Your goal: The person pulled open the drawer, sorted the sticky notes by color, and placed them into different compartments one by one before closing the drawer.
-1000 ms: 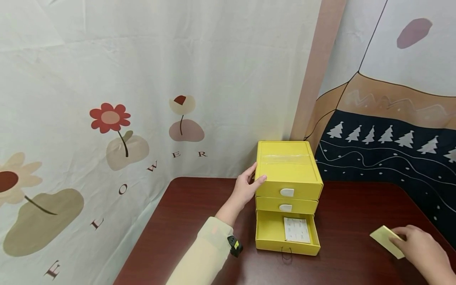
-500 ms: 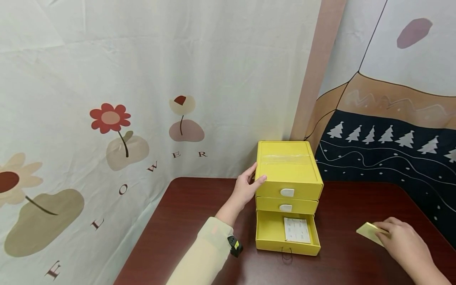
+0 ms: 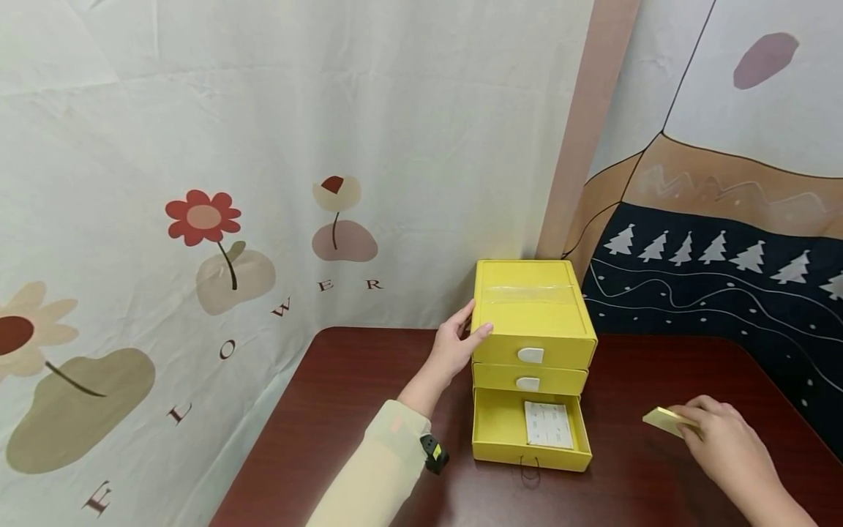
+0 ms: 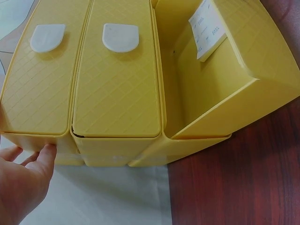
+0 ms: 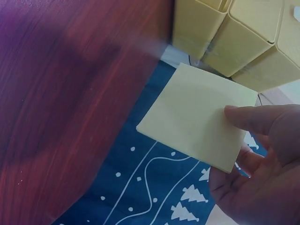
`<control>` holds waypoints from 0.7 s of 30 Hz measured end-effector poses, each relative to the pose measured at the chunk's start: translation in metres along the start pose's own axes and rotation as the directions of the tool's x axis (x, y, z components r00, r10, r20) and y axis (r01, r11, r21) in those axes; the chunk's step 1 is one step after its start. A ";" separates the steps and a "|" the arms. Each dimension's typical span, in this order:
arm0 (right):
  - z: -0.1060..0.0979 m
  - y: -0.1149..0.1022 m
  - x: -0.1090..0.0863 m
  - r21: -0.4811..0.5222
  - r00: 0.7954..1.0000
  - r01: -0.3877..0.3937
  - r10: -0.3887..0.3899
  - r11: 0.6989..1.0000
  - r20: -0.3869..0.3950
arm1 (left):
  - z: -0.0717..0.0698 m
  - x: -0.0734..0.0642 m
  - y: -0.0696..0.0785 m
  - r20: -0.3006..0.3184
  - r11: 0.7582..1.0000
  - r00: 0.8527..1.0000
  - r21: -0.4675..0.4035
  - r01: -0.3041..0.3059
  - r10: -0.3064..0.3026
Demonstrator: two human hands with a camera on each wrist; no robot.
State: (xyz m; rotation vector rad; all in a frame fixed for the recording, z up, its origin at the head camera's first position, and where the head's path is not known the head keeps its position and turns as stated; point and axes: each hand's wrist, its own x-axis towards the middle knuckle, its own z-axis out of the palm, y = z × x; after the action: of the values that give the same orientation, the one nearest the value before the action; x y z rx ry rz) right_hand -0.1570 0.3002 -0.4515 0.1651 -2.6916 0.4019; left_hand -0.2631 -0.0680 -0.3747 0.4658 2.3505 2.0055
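A yellow three-drawer organizer (image 3: 527, 307) stands on the table, its bottom drawer (image 3: 494, 428) pulled out. In that drawer lies a flat white packet with printed marks (image 3: 549, 426). My left hand (image 3: 454, 342) rests against the organizer's upper left side, fingers along the side and thumb near the top edge. To the right of the organizer, my right hand (image 3: 727, 443) pinches a pad of pale yellow sticky notes (image 5: 197, 117) between thumb and fingers. The head view shows this pad tilted, nearly edge-on, above the table.
The dark red wooden table (image 3: 369, 380) ends at a printed curtain (image 3: 421, 146) behind. White tabs (image 3: 530, 356) mark the two closed upper drawers. A thin dark loop (image 3: 530, 468) hangs at the open drawer's front. A dark band (image 3: 435, 454) sits on the left wrist.
My right hand has carried the sticky note pad leftward, closer to the organizer, and the pad has turned more edge-on. The left hand and the drawers have stayed put.
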 end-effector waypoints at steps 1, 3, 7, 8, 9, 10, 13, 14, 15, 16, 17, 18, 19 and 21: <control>0.000 -0.001 0.000 0.006 1.000 0.004 -0.004 1.000 -0.003 | 0.000 0.000 0.000 -0.001 1.000 1.000 0.000 0.000 0.000; 0.001 -0.004 0.000 0.013 1.000 0.017 -0.017 1.000 -0.010 | 0.000 0.000 0.000 -0.002 1.000 1.000 -0.001 -0.001 0.001; 0.004 -0.010 0.000 0.010 0.997 0.063 -0.063 0.998 -0.038 | 0.000 0.001 0.000 -0.005 1.000 1.000 0.006 -0.004 0.004; 0.005 -0.012 0.000 0.008 0.997 0.070 -0.070 0.997 -0.044 | 0.000 0.001 0.000 -0.006 1.000 1.000 0.009 -0.005 0.005; 0.006 -0.013 0.000 0.003 0.995 0.080 -0.079 0.997 -0.055 | 0.000 0.001 0.000 -0.006 1.000 1.000 0.011 -0.006 0.007; 0.007 -0.015 0.000 0.002 0.995 0.084 -0.084 0.996 -0.059 | 0.000 0.001 0.000 -0.007 1.000 1.000 0.013 -0.007 0.008; 0.009 -0.020 0.000 0.005 0.994 0.089 -0.088 0.996 -0.067 | 0.000 0.001 0.000 -0.007 1.000 1.000 0.008 -0.009 0.009; 0.010 -0.022 0.000 0.005 0.994 0.092 -0.092 0.996 -0.066 | 0.000 0.001 0.000 -0.006 1.000 1.000 0.005 -0.009 0.009; 0.010 -0.023 0.001 0.001 0.993 0.100 -0.100 0.995 -0.069 | 0.000 0.001 0.000 -0.005 1.000 1.000 0.003 -0.007 0.007; 0.010 -0.025 0.001 0.000 0.992 0.108 -0.107 0.994 -0.070 | 0.000 0.001 0.000 -0.004 1.000 1.000 0.000 -0.007 0.007; 0.011 -0.026 0.001 -0.004 0.990 0.117 -0.117 0.993 -0.074 | 0.000 0.001 0.000 -0.003 1.000 1.000 -0.002 -0.006 0.006; 0.011 -0.027 0.001 -0.010 0.989 0.128 -0.129 0.992 -0.077 | 0.000 0.000 0.000 -0.004 1.000 1.000 -0.001 -0.005 0.005; 0.011 -0.028 0.001 -0.016 0.986 0.143 -0.144 0.990 -0.084 | 0.000 0.000 0.000 -0.006 1.000 1.000 0.000 -0.006 0.006; 0.012 -0.030 0.001 -0.023 0.980 0.171 -0.172 0.985 -0.103 | 0.001 0.000 0.000 -0.005 1.000 1.000 -0.006 -0.011 0.011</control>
State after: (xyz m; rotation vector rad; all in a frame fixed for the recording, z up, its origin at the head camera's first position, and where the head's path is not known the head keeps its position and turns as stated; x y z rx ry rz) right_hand -0.1574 0.2677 -0.4539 0.3594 -2.5519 0.3296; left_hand -0.2634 -0.0673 -0.3747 0.4753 2.3493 2.0208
